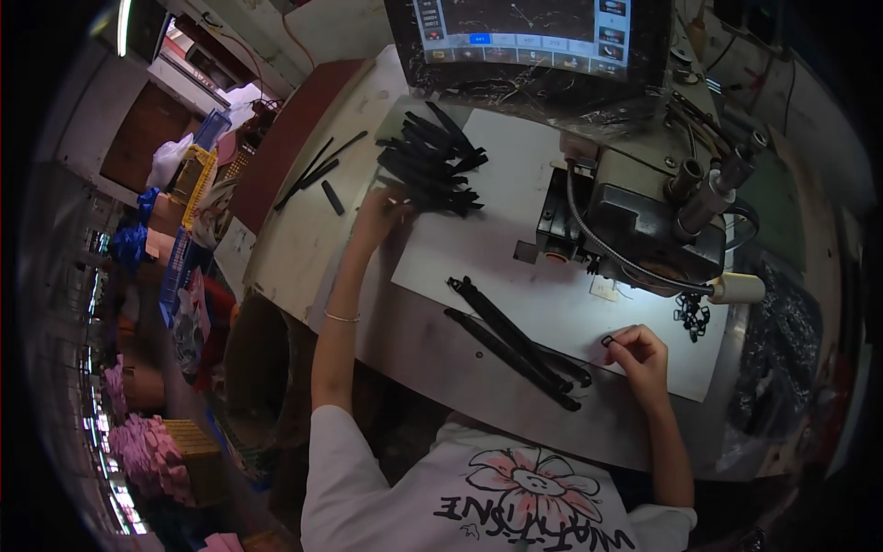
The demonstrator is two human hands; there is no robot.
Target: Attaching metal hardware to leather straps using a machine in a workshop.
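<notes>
At the edge of a pile of black fabric strips [432, 156], my left hand [382, 219] has its fingers bent around the end of a strip, partly hidden against the dark cloth. My right hand [642, 354] pinches a small black ring buckle [607, 340] between thumb and fingertips, over the front right of the white work plate [515, 241]. Between my hands lie several long black straps [515, 336], side by side at a slant across the plate's front edge. A cluster of small black buckles [692, 317] rests on the plate, beyond my right hand.
A sewing machine head [653, 221] with a lit needle area stands at the right. Behind the plate is a screen [524, 41]. Several loose black strips [322, 175] lie on the table at the left. Dark plastic wrap [777, 340] covers the right side.
</notes>
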